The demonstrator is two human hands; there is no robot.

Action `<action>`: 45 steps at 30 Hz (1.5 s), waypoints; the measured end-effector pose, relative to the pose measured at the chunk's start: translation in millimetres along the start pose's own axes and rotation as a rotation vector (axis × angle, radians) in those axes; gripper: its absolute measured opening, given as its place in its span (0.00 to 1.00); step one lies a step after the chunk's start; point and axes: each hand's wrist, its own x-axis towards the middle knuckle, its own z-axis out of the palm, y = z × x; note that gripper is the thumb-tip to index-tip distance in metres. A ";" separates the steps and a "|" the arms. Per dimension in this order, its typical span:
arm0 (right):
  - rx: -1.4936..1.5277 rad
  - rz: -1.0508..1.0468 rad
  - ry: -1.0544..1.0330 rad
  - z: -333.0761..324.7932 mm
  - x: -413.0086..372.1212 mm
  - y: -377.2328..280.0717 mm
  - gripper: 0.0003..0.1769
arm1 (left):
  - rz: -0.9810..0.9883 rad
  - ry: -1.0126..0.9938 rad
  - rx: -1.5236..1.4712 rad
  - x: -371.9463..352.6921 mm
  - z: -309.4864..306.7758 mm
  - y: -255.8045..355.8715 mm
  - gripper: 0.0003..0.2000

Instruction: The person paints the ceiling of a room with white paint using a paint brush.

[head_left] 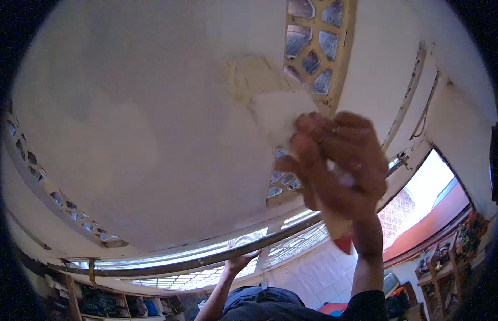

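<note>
Raised towards the pale ceiling panel, my right hand is closed, its fingers blurred. It grips a pale tool with a red end below the palm; a whitish broad part extends beyond the fingertips, against or near a yellowish patch on the panel. Whether it touches the surface is unclear. Lower down, my left hand is beside the dark rod, its fingers around a pale, round-looking object that is partly hidden and washed out by window light.
Patterned openwork trim borders the panel. A long dark rod crosses below it, in front of a barred window. Shelves with items stand at the lower right, and more shelves at the lower left. A bright opening is at right.
</note>
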 end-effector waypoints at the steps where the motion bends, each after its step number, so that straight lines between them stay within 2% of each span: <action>1: -0.043 -0.007 0.018 3.7 -5.3 -4.3 0.13 | -0.032 -0.009 0.030 -1.4 -0.7 0.2 0.23; 4: -0.082 -0.243 -0.279 9.8 -57.0 -29.5 0.11 | -0.049 -0.089 0.071 -1.4 0.3 -3.2 0.26; 6: -0.031 -0.185 -0.299 11.6 -112.2 -56.6 0.07 | -0.092 -0.121 0.031 -6.2 3.2 -7.2 0.25; 8: 0.124 -0.020 -0.346 2.6 -134.0 -83.0 0.07 | 0.012 -0.090 0.058 -2.6 -2.7 4.2 0.22; 10: 0.402 0.133 -0.490 -8.9 -130.4 -97.3 0.09 | 0.020 -0.117 0.131 -0.4 -9.1 8.0 0.21; 11: 0.403 0.139 -0.490 -12.5 -123.5 -96.2 0.09 | 0.038 -0.148 0.204 -1.1 -10.7 7.8 0.20; 13: 0.734 0.274 -0.705 -17.2 -111.3 -88.6 0.12 | -0.025 -0.214 0.226 -1.7 -7.3 8.8 0.19; 15: 0.753 0.321 -0.771 -16.4 -100.2 -73.9 0.14 | 0.090 -0.087 0.466 2.5 -10.7 17.1 0.22; 17: 0.523 0.239 -0.584 -9.8 -90.5 -59.6 0.10 | 0.086 -0.087 0.330 -0.9 -3.8 1.0 0.26; 18: 0.518 0.203 -0.438 -6.1 -76.4 -44.1 0.08 | 0.053 -0.073 0.236 -1.2 -4.7 5.5 0.26; 23: -0.040 0.067 -0.181 -13.7 -10.7 -36.4 0.07 | -0.026 -0.016 0.057 1.5 -8.3 24.7 0.22; 26: 0.111 0.127 -0.303 0.0 -45.1 -49.4 0.07 | 0.024 0.017 0.126 0.8 -2.1 17.0 0.21; 27: 0.038 0.084 -0.404 8.8 -68.7 -55.4 0.04 | 0.017 0.028 0.124 1.6 -2.0 17.8 0.21; 28: -0.128 -0.161 -0.314 13.7 -91.9 -58.9 0.03 | -0.010 0.014 0.085 2.3 -3.7 21.5 0.21; 31: 0.097 0.045 -0.490 -5.6 -129.9 -93.3 0.05 | 0.019 0.054 0.093 -2.2 0.6 14.1 0.21; 33: 0.386 0.218 -0.583 -13.0 -154.1 -110.4 0.09 | -0.130 -0.120 0.006 -2.8 -7.1 26.4 0.22; 34: 0.384 0.216 -0.585 -15.6 -156.1 -112.3 0.09 | -0.128 -0.120 0.004 -1.1 -7.2 23.9 0.22; 36: 0.575 0.417 -0.719 -21.0 -148.7 -114.3 0.14 | -0.045 -0.208 0.098 2.9 -3.8 13.9 0.22; 39: 0.672 0.450 -0.680 -20.7 -131.2 -98.8 0.18 | -0.027 -0.131 0.098 1.1 4.8 3.6 0.22; 40: 0.668 0.465 -0.815 -27.8 -126.3 -91.2 0.14 | -0.033 -0.123 0.130 4.2 -9.6 24.2 0.21; 41: 0.518 0.358 -0.693 -25.9 -116.8 -81.2 0.16 | -0.072 -0.114 -0.009 4.9 -19.0 41.0 0.20; 43: 0.426 0.335 -0.566 -21.9 -86.9 -58.8 0.17 | -0.038 -0.029 0.009 0.1 3.8 9.9 0.21; 44: 0.378 0.356 -0.456 -19.8 -74.6 -54.3 0.15 | -0.045 -0.074 0.083 1.0 -3.3 17.1 0.24; 45: 0.334 0.373 -0.346 -16.8 -67.2 -54.1 0.13 | 0.466 0.030 0.854 -5.4 2.6 1.9 0.25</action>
